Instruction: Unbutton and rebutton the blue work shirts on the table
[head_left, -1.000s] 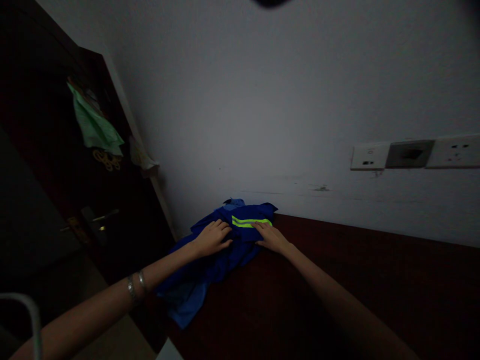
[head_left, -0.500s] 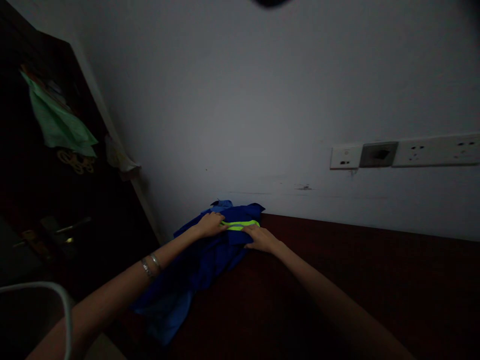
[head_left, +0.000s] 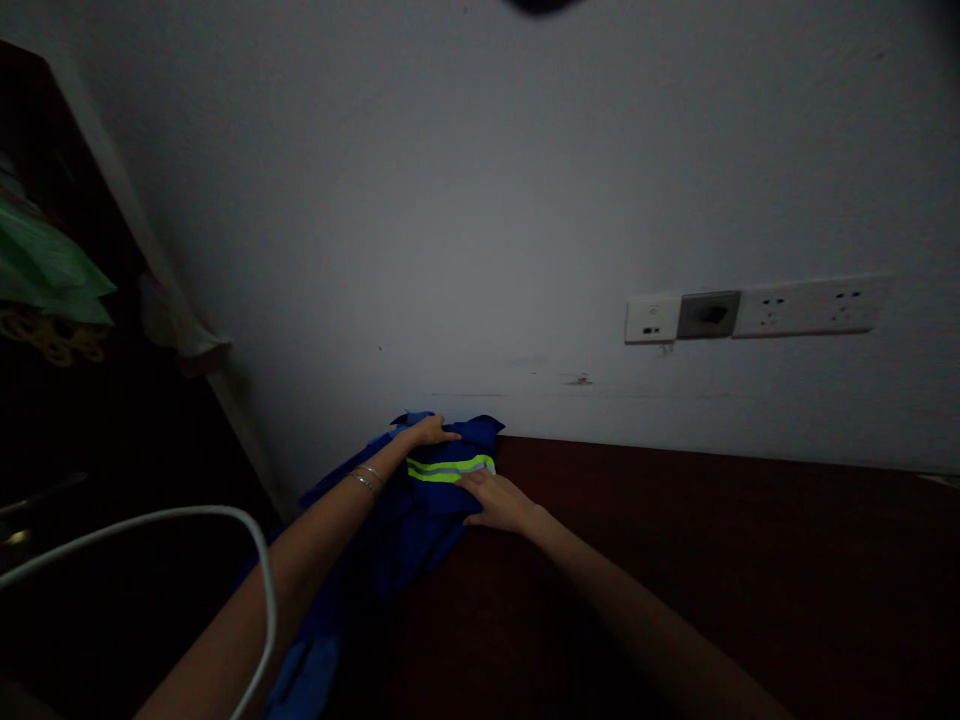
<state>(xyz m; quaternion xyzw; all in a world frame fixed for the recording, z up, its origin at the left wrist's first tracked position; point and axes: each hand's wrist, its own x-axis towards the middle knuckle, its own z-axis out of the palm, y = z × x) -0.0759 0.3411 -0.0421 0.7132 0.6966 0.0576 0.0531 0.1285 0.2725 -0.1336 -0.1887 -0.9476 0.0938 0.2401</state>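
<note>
A dark blue garment (head_left: 442,502) with a yellow-green and grey reflective stripe (head_left: 442,470) lies on a dark red-brown surface against the wall. My left hand (head_left: 429,431) rests on its far part, above the stripe, with the fingers flat and the thumb apart. Lower and to the right, my right hand (head_left: 496,500) lies on the garment's right edge at the end of the stripe. Its fingers are stretched over the cloth and its thumb is spread toward me. Lighter blue cloth (head_left: 304,680) hangs at the near left, partly behind my left forearm.
A white cable (head_left: 264,590) loops across my left forearm. Sockets and switch plates (head_left: 806,308) line the wall (head_left: 487,220) at the right. At the left stands a dark door (head_left: 82,420) with green cloth (head_left: 49,265) hanging on it. The dark surface (head_left: 675,520) extends rightward.
My left hand has moved up off the stripe to the garment's far part, so more of the stripe shows. My right hand stays near the stripe's right end. The view has shifted right.
</note>
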